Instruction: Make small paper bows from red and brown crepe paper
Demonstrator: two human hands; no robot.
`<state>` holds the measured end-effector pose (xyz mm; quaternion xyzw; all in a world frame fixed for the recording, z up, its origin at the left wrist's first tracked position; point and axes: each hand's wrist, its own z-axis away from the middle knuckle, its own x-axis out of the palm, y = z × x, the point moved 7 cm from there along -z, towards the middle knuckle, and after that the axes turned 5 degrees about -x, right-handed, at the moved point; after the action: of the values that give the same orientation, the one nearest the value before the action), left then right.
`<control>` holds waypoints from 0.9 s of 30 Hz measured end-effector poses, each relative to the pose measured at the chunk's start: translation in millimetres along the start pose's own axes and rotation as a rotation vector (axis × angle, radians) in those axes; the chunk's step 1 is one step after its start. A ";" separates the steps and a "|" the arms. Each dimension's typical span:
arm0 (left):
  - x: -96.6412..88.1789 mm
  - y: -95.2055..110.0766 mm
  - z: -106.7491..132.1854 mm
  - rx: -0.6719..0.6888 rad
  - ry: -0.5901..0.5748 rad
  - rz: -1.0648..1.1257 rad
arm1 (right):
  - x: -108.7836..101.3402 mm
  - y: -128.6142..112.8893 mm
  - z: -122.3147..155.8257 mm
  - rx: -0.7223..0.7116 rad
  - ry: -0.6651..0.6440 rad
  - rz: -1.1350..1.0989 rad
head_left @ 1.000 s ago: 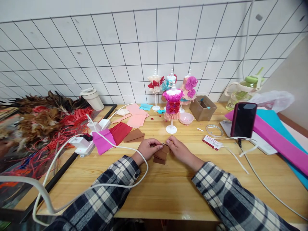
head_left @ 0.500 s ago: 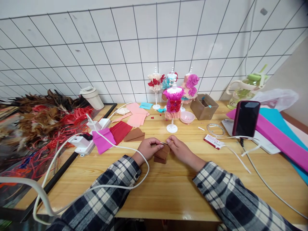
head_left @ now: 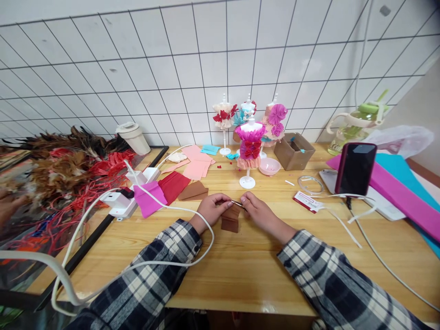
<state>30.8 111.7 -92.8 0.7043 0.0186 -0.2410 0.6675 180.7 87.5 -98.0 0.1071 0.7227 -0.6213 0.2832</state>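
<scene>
My left hand (head_left: 213, 211) pinches the upper edge of a folded piece of brown crepe paper (head_left: 230, 223) over the table, thumb against the fingers. Opposite it, my right hand (head_left: 256, 210) is closed on a thin metal tool (head_left: 238, 204) that looks like tweezers. The tool's tip reaches the top of the paper beside my left fingertips. Most of the tool is hidden in my right fingers. Just beyond stands a small white dress form (head_left: 248, 151) with a pink and red paper dress.
Brown (head_left: 194, 190), red (head_left: 174, 187) and magenta paper (head_left: 150, 199) lie left, beside a power strip (head_left: 120, 208) whose white cable (head_left: 165, 264) crosses my left sleeve. A phone (head_left: 356, 169) stands right. Feathers (head_left: 62, 167) and another person's hand (head_left: 10, 206) are far left.
The brown paper hangs a little flatter between my hands, and more of the metal tool shows. Another person's hand has come in at the left edge. The view has shifted slightly.
</scene>
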 end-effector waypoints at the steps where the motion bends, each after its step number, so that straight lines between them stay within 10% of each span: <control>1: 0.0 -0.5 -0.2 -0.003 0.001 0.005 | -0.1 -0.2 -0.3 -0.002 0.000 0.003; 16: -8.1 11.5 1.7 0.142 0.058 -0.068 | -19.9 -4.1 1.8 0.013 0.122 0.062; 23: -9.3 5.2 4.3 0.069 0.062 -0.028 | -31.1 14.6 1.2 0.056 0.034 0.355; 27: -7.4 -5.8 6.3 -0.002 0.054 0.047 | -34.1 -0.4 5.5 -0.082 0.225 0.600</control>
<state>20.3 108.5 -95.5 0.7100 0.0204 -0.2060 0.6731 209.9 88.9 -79.6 0.3719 0.7102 -0.4646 0.3761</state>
